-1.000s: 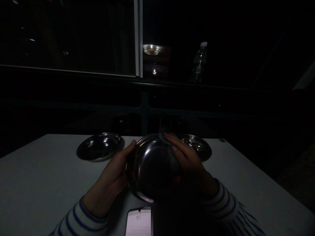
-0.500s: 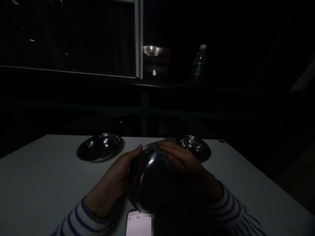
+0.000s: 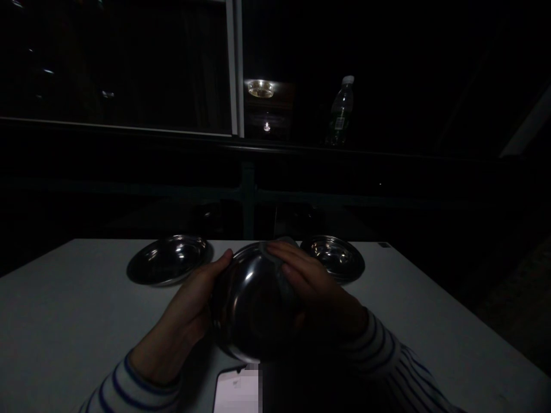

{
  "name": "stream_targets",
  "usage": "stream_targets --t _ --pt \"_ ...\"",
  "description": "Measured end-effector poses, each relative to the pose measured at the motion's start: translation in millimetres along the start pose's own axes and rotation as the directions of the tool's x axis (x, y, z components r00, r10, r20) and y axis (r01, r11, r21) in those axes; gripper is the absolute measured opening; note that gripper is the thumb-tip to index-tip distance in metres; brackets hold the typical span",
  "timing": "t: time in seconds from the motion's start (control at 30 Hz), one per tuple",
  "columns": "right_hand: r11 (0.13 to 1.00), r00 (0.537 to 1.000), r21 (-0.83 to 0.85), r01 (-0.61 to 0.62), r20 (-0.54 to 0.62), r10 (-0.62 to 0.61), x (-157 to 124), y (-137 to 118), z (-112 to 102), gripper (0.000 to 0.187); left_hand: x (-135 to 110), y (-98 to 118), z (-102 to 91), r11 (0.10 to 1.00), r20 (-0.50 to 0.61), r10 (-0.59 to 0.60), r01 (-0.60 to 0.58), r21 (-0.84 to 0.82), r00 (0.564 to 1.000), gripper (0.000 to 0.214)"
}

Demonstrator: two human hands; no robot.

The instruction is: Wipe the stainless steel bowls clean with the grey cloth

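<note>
A shiny steel bowl [image 3: 249,310] is tilted towards me above the white table [image 3: 64,310]. My left hand [image 3: 189,312] grips its left rim, thumb on the upper edge. My right hand [image 3: 307,281] presses a grey cloth [image 3: 279,269] flat against the bowl's upper right part, fingers close together. Both sleeves are white with blue stripes.
Two more steel bowls rest on the table, one at the left [image 3: 169,259] and one at the right [image 3: 333,258]. A lit phone [image 3: 236,391] lies at the near edge. A water bottle [image 3: 340,110] stands on a dark ledge behind. The room is very dim.
My right hand with the cloth has slid along the bowl's upper rim, and the bowl has shifted a little left and tilted. The view has turned slightly.
</note>
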State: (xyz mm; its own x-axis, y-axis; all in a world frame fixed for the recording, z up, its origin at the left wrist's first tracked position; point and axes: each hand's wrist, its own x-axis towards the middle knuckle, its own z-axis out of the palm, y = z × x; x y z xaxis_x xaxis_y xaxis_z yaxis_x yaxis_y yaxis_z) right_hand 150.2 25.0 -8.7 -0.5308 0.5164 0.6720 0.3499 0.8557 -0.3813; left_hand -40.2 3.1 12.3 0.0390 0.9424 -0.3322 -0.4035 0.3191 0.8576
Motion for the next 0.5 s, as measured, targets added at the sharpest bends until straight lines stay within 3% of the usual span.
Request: stream_targets --t 0.07,0.23,0.37,0.5 --pt "0.994 0.991 0.082 -0.074 -0.109 0.083 -2.1 3.8 0.9 0.036 -0.9 4.7 -0.7 0.997 -0.046 0.008 -0.012 -0.079 0.999 0.017" --pt "0.983 0.950 0.167 -0.076 -0.288 0.123 -5.4 9.4 13.8 0.039 -5.2 13.2 -2.6 0.969 -0.081 0.056 -0.073 -0.237 0.995 0.013" --pt "0.990 0.928 0.105 -0.095 -0.351 0.126 -8.2 10.4 24.5 0.043 -6.3 16.3 -4.7 0.935 -0.085 0.106 -0.128 -0.331 0.991 0.014" --pt "0.992 0.930 -0.063 -0.109 -0.359 0.079 -13.1 6.5 39.5 0.049 -4.3 17.7 -12.0 0.934 -0.059 0.205 -0.213 -0.285 0.977 0.013"
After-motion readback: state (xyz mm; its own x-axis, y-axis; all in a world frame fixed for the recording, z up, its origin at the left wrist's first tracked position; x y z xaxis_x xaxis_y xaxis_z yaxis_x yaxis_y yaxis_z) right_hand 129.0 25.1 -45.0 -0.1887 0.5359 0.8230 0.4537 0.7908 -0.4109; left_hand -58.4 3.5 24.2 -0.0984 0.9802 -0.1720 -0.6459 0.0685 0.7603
